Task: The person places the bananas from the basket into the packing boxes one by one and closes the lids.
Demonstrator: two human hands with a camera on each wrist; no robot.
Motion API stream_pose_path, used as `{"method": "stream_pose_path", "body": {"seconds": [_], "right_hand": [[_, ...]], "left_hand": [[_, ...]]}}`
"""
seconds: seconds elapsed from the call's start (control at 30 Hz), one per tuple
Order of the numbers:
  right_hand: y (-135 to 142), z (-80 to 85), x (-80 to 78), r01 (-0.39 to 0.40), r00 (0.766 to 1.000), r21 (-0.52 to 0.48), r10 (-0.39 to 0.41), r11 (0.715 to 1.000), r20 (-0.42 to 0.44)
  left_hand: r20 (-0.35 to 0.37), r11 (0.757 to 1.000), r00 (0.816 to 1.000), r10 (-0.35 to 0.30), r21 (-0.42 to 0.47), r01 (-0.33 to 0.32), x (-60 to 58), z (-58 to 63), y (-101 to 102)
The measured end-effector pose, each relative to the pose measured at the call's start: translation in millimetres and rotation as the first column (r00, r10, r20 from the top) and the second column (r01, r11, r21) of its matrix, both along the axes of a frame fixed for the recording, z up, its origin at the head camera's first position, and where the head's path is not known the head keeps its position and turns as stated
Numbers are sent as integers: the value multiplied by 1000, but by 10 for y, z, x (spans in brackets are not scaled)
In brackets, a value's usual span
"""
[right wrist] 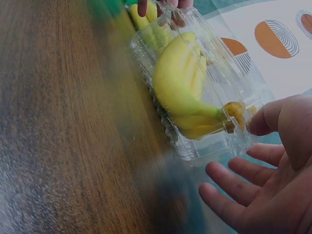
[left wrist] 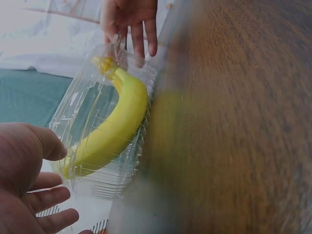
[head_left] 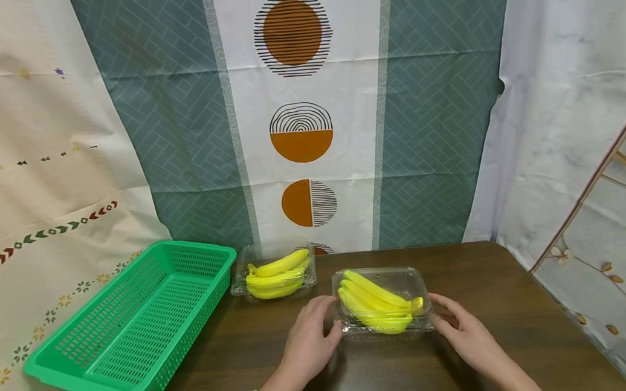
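Observation:
A clear plastic clamshell box [head_left: 414, 282] with a bunch of yellow bananas [head_left: 375, 300] inside stands between my two hands. The stem end of the bunch points right. My left hand [head_left: 312, 335] is at the box's left side, thumb and forefinger tips apart along the edge. On the other side my right hand [head_left: 466, 330] has thumb and forefinger at the right edge, again with a gap between them. Both wrist views show the remaining fingers loose and spread, away from the box. The lid lies over the bananas.
Behind and to the left stands a second clear box [head_left: 242, 279] with bananas [head_left: 277, 277] in it. A green plastic basket [head_left: 184, 344] with slotted walls sits at the table's left. Patterned cloths [head_left: 438, 120] hang around the dark wooden table [head_left: 511, 303].

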State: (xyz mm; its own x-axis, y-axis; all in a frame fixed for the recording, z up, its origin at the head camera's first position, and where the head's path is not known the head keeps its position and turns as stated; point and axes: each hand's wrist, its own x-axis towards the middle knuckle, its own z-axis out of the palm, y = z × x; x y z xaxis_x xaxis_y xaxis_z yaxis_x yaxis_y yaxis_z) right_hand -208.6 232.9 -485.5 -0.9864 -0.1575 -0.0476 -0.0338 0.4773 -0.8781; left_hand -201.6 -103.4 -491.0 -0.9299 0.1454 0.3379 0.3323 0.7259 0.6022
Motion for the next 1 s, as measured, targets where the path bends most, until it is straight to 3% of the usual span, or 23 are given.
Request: {"method": "stream_pose_path", "body": {"seconds": [0.23,0.5,1.0], "right_hand": [[-25,-12,-16,20,1000,-3,-20,1000,5],[-56,7,-12,28,1000,-3,-28,1000,1],[-84,7,12,53,999,-53,-52,997,8]], "left_hand": [[23,999,998,51,-11,-50,16,-7,3],[87,998,996,-2,61,-3,35,0,-2],[175,981,984,-30,196,-5,9,-19,-9]]}}
